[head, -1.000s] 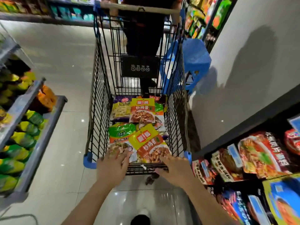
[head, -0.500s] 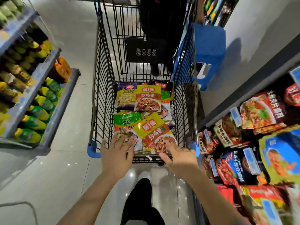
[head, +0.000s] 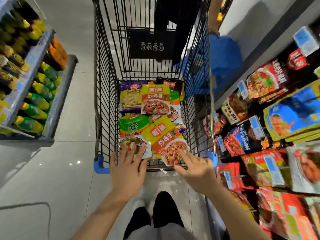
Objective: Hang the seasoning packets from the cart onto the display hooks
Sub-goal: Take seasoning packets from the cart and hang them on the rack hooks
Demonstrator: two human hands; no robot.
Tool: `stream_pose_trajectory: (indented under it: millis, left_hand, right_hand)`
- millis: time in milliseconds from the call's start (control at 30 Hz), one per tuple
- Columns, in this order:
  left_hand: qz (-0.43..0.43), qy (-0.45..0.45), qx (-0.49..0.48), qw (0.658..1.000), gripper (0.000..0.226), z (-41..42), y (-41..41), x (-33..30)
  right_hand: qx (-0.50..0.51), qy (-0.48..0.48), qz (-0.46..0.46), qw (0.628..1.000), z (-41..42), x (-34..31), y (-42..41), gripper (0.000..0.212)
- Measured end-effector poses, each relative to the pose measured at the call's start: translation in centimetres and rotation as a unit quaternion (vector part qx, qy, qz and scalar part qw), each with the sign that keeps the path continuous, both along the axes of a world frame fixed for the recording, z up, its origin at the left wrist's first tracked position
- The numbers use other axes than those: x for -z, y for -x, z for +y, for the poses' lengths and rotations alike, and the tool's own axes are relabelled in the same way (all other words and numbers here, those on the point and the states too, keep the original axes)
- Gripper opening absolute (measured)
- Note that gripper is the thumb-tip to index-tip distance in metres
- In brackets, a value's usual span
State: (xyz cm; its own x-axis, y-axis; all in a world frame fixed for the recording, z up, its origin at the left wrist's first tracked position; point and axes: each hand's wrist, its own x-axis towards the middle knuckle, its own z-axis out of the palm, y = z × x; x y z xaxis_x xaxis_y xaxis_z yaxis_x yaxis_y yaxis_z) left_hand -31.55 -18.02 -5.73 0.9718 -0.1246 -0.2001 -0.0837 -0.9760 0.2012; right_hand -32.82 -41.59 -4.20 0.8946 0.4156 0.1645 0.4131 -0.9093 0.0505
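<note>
**Both hands reaching over the cart's near rim onto the packets**

The wire cart (head: 103, 104) stands in the aisle, and everything here is placed against it. Seasoning packets lie loose in its basket: a green packet (head: 134, 129) at the near left, a tilted yellow-and-orange packet (head: 164, 137) at the near right partly overlapping it, a second yellow-and-orange packet (head: 155, 101) further in, and a purple-topped packet (head: 129, 99) at the far left. More packets lie beneath these, mostly covered.

The left hand (head: 127, 172) reaches over the near rim with fingers spread and straight, fingertips on the lower edge of the green packet. The right hand (head: 195, 168) also crosses the rim, fingers extended and touching the lower corner of the tilted packet; neither hand curls round anything.

To the right of the cart, close against its side, the display (head: 270, 135) carries overlapping hanging packets in red, black and blue; the hooks themselves are hidden behind them. A blue stool (head: 223, 56) stands beyond, at the cart's far right. To the left, well apart across open tiled floor (head: 72, 104), is a shelf (head: 29, 71) of green and yellow bottles, blurred by motion. At the cart's far end a dark-clothed person (head: 173, 23) stands, cut off by the top edge. The print on most packets is too blurred to read.
</note>
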Motion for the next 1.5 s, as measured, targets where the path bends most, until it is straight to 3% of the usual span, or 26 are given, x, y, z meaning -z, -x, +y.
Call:
stream_pose_trajectory:
  millis: [167, 233, 300, 367, 433, 500, 667, 767, 900, 1033, 1133, 1200, 1500]
  left_hand:
    - [0.006, 0.012, 0.017, 1.0, 0.053, 1.8, 2.7, 0.2]
    - [0.017, 0.019, 0.011, 1.0, 0.054, 2.2, 3.5, 0.2]
    - [0.035, 0.025, 0.014, 0.999, 0.056, 2.6, 4.1, -0.2]
    - [0.049, 0.057, 0.016, 0.997, 0.06, 3.1, 4.2, -0.6]
    - [0.034, 0.148, 0.008, 0.988, 0.06, 3.6, 3.6, -1.2]
    - [-0.032, 0.182, 0.008, 0.983, 0.054, 4.1, 1.5, -2.0]
    - [-0.152, 0.019, 0.062, 0.986, 0.05, 8.5, -8.6, -3.1]
    - [-0.132, -0.059, 0.067, 0.987, 0.059, 10.7, -13.0, -1.9]
    - [-0.12, -0.093, 0.066, 0.986, 0.068, 10.4, -14.2, -0.5]
    - [-0.162, -0.092, 0.061, 0.981, 0.067, 10.3, -13.9, -0.3]
    - [-0.154, -0.096, 0.057, 0.982, 0.069, 10.2, -13.9, -0.4]
    - [-0.148, -0.098, 0.054, 0.983, 0.07, 10.2, -13.8, -0.5]
    - [-0.162, -0.084, 0.054, 0.982, 0.065, 10.1, -13.9, -0.4]
  right_hand:
    - [0.031, 0.049, 0.175, 0.983, 1.3, -0.6, 3.2, 0.076]
    - [0.111, -0.001, 0.247, 0.963, 2.3, -1.7, 3.8, 0.079]
    - [0.221, -0.11, 0.352, 0.903, 2.7, -2.5, 3.7, 0.073]
    - [0.247, -0.203, 0.408, 0.855, 3.4, -3.2, 2.7, 0.071]
    - [0.234, -0.284, 0.405, 0.837, 4.1, -3.6, 0.7, 0.064]
    - [0.211, -0.265, 0.413, 0.845, 4.7, -2.5, -2.2, 0.063]
    - [0.178, -0.164, 0.46, 0.854, 5.3, 4.7, -11.7, 0.066]
    - [0.182, -0.118, 0.482, 0.849, 5.8, 9.3, -16.4, 0.061]
    - [0.205, -0.09, 0.501, 0.836, 5.7, 15.0, -20.3, 0.066]
    - [0.296, -0.128, 0.424, 0.846, 4.4, 18.6, -24.3, 0.068]
    - [0.347, -0.201, 0.393, 0.827, 3.1, 21.0, -26.7, 0.081]
    - [0.371, -0.241, 0.387, 0.809, 3.1, 21.8, -27.7, 0.08]
    - [0.48, -0.254, 0.335, 0.77, 3.4, 23.3, -28.8, 0.082]
